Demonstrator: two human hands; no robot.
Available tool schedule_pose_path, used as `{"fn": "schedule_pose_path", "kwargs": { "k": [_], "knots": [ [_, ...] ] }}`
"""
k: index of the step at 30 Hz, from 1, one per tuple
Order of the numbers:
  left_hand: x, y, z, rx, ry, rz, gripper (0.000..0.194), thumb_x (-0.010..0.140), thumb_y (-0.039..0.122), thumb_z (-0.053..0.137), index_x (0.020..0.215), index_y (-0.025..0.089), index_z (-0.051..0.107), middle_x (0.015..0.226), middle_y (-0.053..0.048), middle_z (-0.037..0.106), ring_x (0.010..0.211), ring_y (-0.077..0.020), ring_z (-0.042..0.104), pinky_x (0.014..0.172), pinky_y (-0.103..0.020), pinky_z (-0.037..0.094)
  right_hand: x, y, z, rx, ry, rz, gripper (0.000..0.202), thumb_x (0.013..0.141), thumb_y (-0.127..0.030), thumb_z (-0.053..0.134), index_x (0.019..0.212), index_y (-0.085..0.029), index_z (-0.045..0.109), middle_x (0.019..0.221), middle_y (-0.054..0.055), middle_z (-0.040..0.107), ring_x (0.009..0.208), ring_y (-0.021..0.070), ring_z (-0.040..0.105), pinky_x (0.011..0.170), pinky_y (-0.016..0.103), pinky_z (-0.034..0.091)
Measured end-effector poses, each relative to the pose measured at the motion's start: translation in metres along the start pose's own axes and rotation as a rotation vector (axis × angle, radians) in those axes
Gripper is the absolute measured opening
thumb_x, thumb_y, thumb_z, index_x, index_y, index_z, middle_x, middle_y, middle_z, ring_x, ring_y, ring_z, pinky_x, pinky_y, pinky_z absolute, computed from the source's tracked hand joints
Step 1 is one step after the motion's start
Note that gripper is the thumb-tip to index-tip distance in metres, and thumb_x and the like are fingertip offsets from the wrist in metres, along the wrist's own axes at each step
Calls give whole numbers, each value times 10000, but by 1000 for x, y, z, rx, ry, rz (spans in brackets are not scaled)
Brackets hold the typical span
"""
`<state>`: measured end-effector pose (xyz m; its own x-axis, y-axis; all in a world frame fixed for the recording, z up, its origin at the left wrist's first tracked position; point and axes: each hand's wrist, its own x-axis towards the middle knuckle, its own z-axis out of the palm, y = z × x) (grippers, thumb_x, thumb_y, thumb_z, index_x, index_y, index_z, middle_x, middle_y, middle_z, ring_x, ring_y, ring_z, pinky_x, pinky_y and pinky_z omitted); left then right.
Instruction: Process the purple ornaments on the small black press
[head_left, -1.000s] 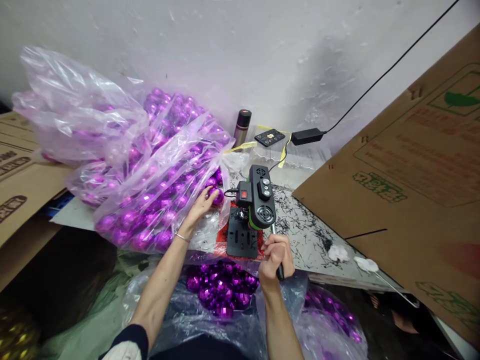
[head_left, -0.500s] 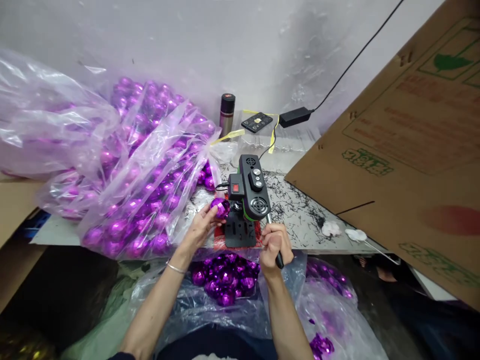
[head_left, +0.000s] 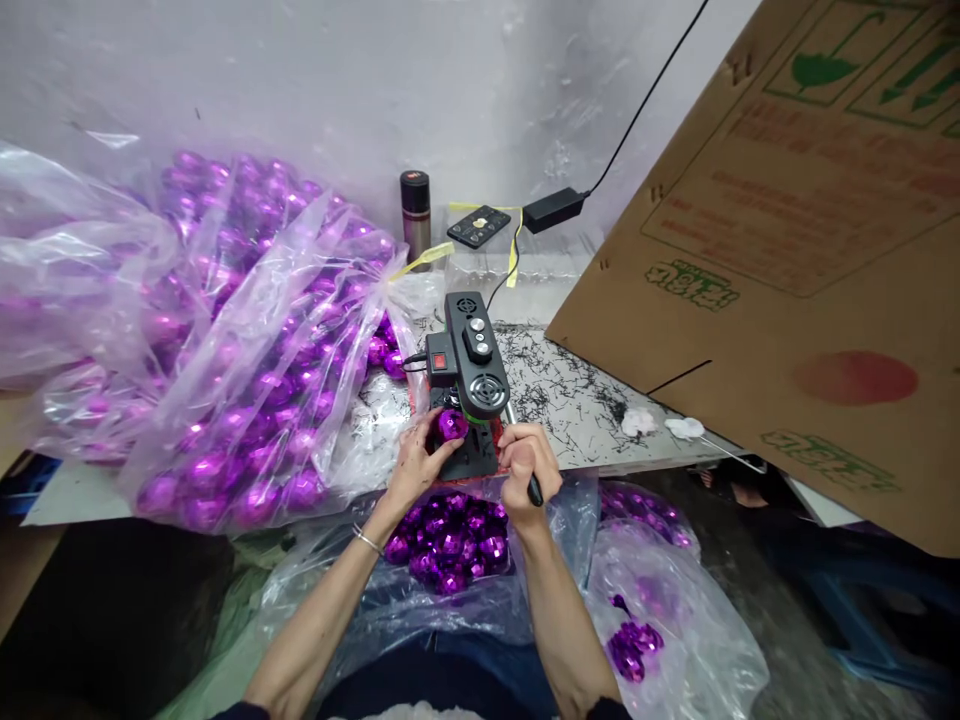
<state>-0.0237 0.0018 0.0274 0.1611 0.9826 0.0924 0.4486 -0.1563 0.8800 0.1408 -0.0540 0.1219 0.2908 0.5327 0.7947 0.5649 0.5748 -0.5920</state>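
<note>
Ball, purple and faceted, is sitting near the centre of the frame, above the black plate and just beside the head of the machine. Left hand is pinching it, thumb along the lower side, fingers curling at the left. Whether ball and machine are touching: cannot tell. Bracelet is circling the left wrist.

Right hand, right of the plate, is clamping its fingers round the lever; black tip is poking out below the fist. Machine is standing on the table, showing round vents on top and a red switch on its left side.

Big clear bag, full of purple balls, is filling the left of the frame. Bottle is standing upper centre, a flat black slab and an adapter lying to its right. Black scraps are littering the table right of the machine; carton is leaning across the upper right. Loose pile of purple balls is resting lower centre, below the table edge; another bag is slumping lower right.
</note>
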Motion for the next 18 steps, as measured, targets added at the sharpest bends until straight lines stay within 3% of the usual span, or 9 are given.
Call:
{"fn": "schedule_pose_path", "kwargs": {
  "k": [11, 18],
  "knots": [
    [2, 5, 12, 69, 22, 140, 565, 890, 420, 889, 1388, 247, 686, 1407, -119, 763, 1356, -347, 697, 1210, -524, 516, 2, 7, -5, 41, -52, -80, 353, 1107, -203, 425, 784, -244, 562, 785, -1, 622, 687, 150, 607, 615, 308, 470],
    [2, 9, 12, 69, 12, 133, 586, 876, 393, 898, 1403, 245, 686, 1398, -115, 763, 1353, -346, 704, 1199, -520, 535, 1, 7, -6, 33, -67, -74, 358, 1120, -216, 415, 786, -245, 540, 789, -12, 613, 677, 139, 590, 617, 301, 463]
  ]
}}
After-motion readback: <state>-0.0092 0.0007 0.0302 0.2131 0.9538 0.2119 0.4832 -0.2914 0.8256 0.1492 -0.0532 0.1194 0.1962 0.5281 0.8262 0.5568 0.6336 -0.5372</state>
